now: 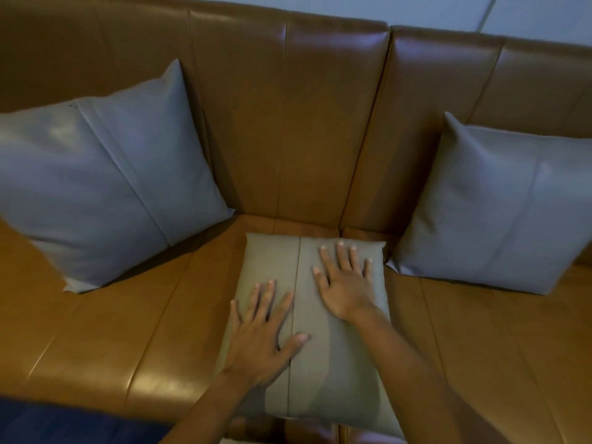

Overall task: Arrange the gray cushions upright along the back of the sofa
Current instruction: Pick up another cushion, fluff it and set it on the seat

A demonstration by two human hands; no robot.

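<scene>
A gray cushion (323, 373) lies flat on the seat of the brown leather sofa (288, 123), in the middle. My left hand (262, 338) rests palm down on its left half, fingers spread. My right hand (346, 283) presses flat on its upper right part, fingers spread too. Neither hand grips anything. A second gray cushion (105, 181) leans upright against the sofa back at the left. A third gray cushion (499, 213) leans against the back at the right.
The sofa back splits into two sections with a seam just right of centre. A pale wall (480, 14) shows above the back. Dark blue floor (64, 424) shows at the bottom left, in front of the seat edge.
</scene>
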